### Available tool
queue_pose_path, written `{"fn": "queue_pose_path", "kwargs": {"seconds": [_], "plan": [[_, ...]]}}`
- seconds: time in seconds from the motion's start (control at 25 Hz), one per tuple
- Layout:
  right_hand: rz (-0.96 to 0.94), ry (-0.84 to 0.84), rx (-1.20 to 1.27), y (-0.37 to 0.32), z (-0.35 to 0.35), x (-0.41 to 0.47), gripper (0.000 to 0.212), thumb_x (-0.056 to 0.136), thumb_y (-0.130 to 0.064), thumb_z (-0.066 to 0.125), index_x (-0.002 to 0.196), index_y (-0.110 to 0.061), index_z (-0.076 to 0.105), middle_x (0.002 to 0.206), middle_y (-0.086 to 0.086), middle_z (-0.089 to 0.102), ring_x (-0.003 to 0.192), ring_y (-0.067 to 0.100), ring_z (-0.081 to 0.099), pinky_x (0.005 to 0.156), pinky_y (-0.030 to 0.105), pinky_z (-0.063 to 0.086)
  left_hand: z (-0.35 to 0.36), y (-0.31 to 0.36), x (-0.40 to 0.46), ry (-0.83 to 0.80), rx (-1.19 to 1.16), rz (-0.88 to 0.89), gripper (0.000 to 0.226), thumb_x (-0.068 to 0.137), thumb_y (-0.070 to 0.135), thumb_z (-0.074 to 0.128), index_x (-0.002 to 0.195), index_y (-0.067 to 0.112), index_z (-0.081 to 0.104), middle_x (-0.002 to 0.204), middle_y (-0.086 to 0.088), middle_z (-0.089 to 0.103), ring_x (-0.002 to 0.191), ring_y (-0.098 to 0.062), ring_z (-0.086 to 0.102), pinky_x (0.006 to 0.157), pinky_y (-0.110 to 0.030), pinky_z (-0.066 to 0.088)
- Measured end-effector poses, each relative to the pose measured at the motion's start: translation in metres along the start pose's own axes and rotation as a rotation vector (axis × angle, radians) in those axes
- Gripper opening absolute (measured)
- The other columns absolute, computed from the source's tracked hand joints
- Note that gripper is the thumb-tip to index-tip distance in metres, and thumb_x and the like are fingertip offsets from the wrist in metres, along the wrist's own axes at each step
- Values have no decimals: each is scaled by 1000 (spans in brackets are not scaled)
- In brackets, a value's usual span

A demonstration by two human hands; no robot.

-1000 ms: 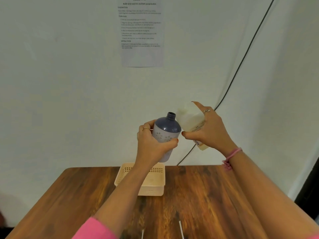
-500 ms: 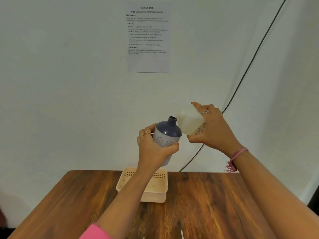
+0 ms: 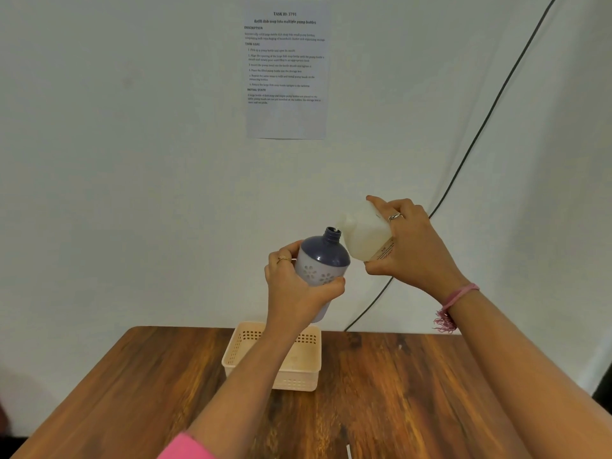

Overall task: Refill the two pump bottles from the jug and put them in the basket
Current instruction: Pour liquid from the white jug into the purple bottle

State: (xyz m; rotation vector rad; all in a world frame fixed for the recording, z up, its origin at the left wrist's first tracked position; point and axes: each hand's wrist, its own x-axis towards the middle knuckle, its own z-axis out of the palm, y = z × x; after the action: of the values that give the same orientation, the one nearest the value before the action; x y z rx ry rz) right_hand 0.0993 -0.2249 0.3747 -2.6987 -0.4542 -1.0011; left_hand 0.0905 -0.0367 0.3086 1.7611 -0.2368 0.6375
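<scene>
My left hand (image 3: 294,289) grips a purple bottle (image 3: 323,260) with a flower pattern, held in the air above the table. Its neck is uncapped and points up and slightly right. My right hand (image 3: 410,250) grips a white jug (image 3: 364,233), tipped leftward with its spout just above and right of the bottle's mouth. A cream perforated basket (image 3: 298,379) stands on the wooden table (image 3: 397,392) below the bottle, partly behind my left forearm. No second pump bottle or pump head is in view.
A printed task sheet (image 3: 286,71) hangs on the white wall. A black cable (image 3: 480,127) runs diagonally down the wall to the table's back edge. A white strip (image 3: 348,452) lies at the table's near edge.
Both hands stay together with bottle and jug. The jug's spout has come closer to the bottle's mouth. The camera has tilted, so the table shows lower in the frame.
</scene>
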Motion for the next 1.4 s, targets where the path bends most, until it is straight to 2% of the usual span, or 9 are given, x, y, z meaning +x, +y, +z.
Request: {"fn": "queue_pose_path", "kwargs": {"seconds": [0.24, 0.64, 1.0, 1.4], "plan": [[-12, 4, -24, 0, 2, 3, 105, 57, -34, 84, 146, -23, 29, 128, 10, 45, 112, 25, 41, 81, 31, 45, 4, -2, 1, 6, 0, -3, 74, 48, 44, 76, 112, 39, 39, 115, 5, 46, 108, -18, 49, 69, -17, 48], [-14, 5, -38, 6, 4, 6, 105, 56, -33, 85, 146, -22, 30, 126, 11, 45, 111, 27, 42, 81, 34, 46, 8, -7, 5, 11, 7, -13, 76, 48, 44, 77, 112, 39, 38, 114, 7, 44, 109, -18, 48, 71, -20, 51], [-17, -1, -38, 8, 8, 6, 105, 56, -31, 84, 146, -22, 30, 125, 11, 45, 110, 27, 42, 80, 32, 43, 13, -8, 5, 22, -3, -24, 74, 47, 43, 77, 109, 44, 37, 113, 8, 45, 107, -17, 48, 68, -18, 48], [-17, -5, -53, 7, 5, 6, 106, 56, -32, 84, 146, -23, 29, 126, 10, 44, 111, 27, 41, 82, 35, 46, 12, -3, 3, 22, -1, -23, 75, 48, 40, 77, 112, 37, 39, 116, 4, 45, 109, -19, 48, 75, -25, 53]]}}
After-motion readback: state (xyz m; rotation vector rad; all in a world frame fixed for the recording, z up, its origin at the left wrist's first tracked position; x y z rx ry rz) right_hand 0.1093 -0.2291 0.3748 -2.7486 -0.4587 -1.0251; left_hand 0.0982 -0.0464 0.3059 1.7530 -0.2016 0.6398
